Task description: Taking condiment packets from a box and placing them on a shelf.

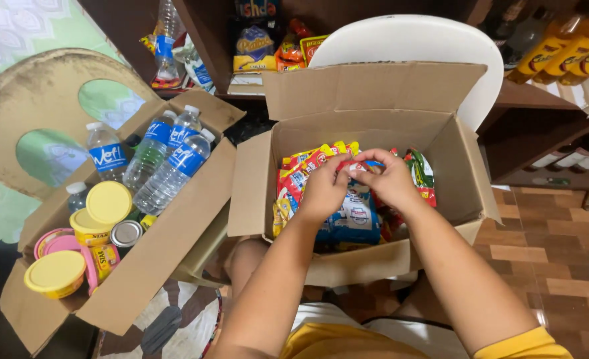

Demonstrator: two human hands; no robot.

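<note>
Both hands meet over the open cardboard box: the left hand and right hand pinch a snack packet between fingertips. Left of it, another box holds water bottles and yellow-lidded tubs.

Open cardboard box sits directly ahead, on the person's knees; snack packets stand packed inside it. Left hand and right hand meet above the packets, fingertips touching. Second box just beside it on the left, holding water bottles at back, tubs in front. Chair behind; shelves behind and right.
</note>
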